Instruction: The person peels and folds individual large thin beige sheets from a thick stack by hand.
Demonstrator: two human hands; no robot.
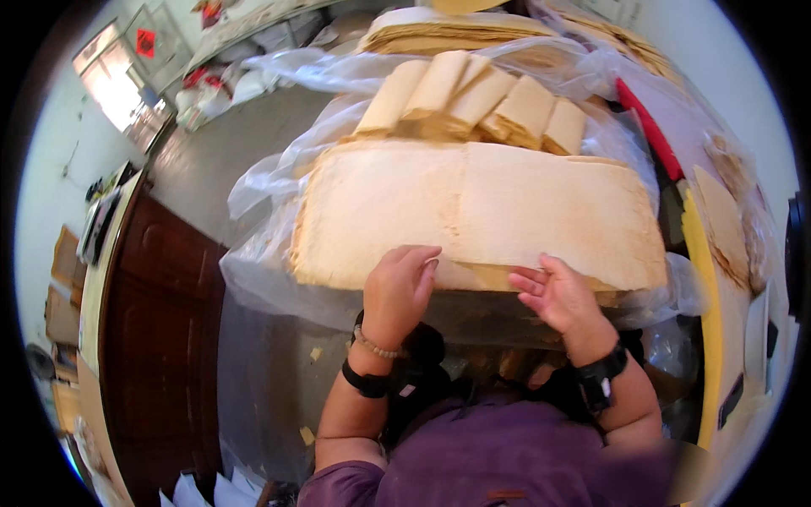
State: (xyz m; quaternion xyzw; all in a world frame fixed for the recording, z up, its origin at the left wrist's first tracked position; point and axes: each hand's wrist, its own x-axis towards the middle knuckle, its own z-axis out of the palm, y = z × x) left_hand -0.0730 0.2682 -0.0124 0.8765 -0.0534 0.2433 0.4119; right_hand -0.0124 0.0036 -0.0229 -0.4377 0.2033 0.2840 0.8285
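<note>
A wide stack of thin cream-coloured sheets [380, 186] lies in front of me, with rough edges and a seam down its middle. At the stack's front edge, left of centre, is my left hand [397, 286]. Its fingers are curled, with thumb and forefinger close together; whatever they pinch is too small to make out. To the right along the same edge, my right hand [559, 296] has its palm partly turned up and its fingers apart. Between the hands, the front edge of the stack shows a darker tan strip.
Several folded cream bundles [435, 84] lie behind the stack, on clear plastic sheeting [262, 253]. Another sheet pile [456, 34] stands farther back. A dark wooden cabinet [160, 338] is at left; a yellow-edged surface [710, 338] runs along the right.
</note>
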